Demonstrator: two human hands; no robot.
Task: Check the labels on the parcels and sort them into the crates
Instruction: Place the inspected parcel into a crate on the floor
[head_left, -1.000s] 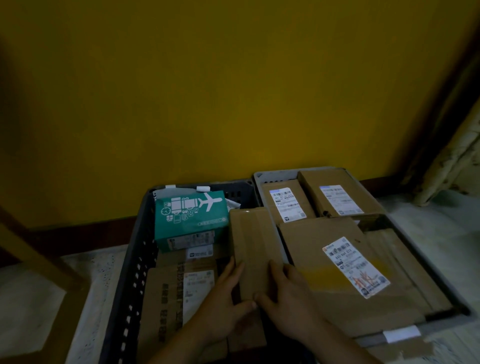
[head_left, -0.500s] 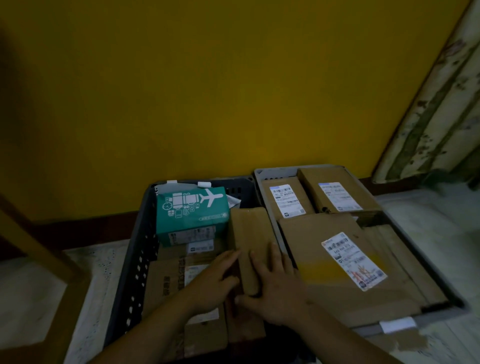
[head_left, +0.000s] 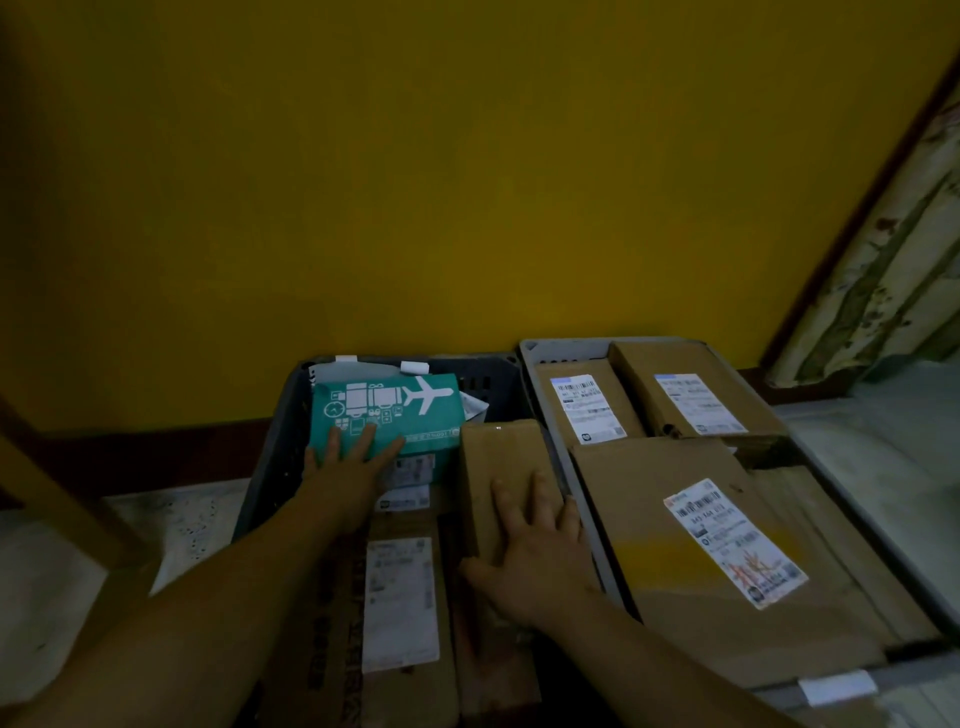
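You can't read the print on the big label (head_left: 735, 540) in the grey crate (head_left: 582, 499); it is too small and dim. Your left hand (head_left: 348, 467) covers the teal box's (head_left: 387, 415) lower corner. The dark crate's (head_left: 280, 441) near end and both forearms run off the bottom edge.
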